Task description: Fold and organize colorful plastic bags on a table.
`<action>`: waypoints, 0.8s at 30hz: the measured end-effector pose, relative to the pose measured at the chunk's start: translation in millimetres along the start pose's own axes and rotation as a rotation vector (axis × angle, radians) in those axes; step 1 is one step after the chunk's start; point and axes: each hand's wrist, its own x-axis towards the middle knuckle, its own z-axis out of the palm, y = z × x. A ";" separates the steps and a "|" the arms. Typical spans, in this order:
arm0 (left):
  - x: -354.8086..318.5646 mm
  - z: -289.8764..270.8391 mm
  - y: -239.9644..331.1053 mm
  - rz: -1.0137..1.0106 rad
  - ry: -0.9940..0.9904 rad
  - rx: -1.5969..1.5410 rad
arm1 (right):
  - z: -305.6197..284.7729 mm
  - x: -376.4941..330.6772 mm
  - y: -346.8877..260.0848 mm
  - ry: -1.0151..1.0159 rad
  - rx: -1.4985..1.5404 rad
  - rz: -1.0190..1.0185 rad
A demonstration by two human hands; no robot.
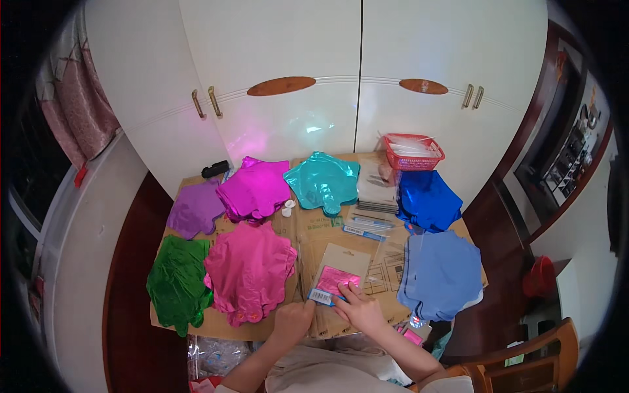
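Note:
A flat packet (338, 262) with a pale backing card, folded pink foil and a blue barcode label lies near the cardboard's front edge. At its lower left corner, my left hand (295, 319) is closed, gripping the edge by the label. My right hand (363, 313) lies over the packet's lower right, fingers stretched out and apart on the pink foil and label. Left of it is a stack of pink foil balloons (252, 272); to the right, a stack of dull blue balloons (439, 275).
Foil stacks in green (177, 278), purple (194, 209), magenta (254, 187), teal (324, 180) and deep blue (429, 198) ring the cardboard (311, 239). Behind are clear packets (377, 187) and a red basket (413, 160) of white sticks. A wooden chair (531, 357) stands right.

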 end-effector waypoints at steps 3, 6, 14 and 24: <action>5.1 -11.1 -3.8 -0.007 -0.011 -0.140 | 0.6 -2.0 0.2 -0.017 0.012 0.014; 1.6 -20.6 -13.1 0.000 -0.074 -0.271 | -3.3 -1.0 1.5 -0.068 0.049 0.033; 11.4 0.7 -14.4 -0.072 -0.024 -0.094 | -7.6 0.4 6.8 -0.085 0.105 -0.006; 15.9 20.9 40.6 0.230 0.104 -0.323 | -14.3 9.6 34.0 -0.178 0.185 -0.063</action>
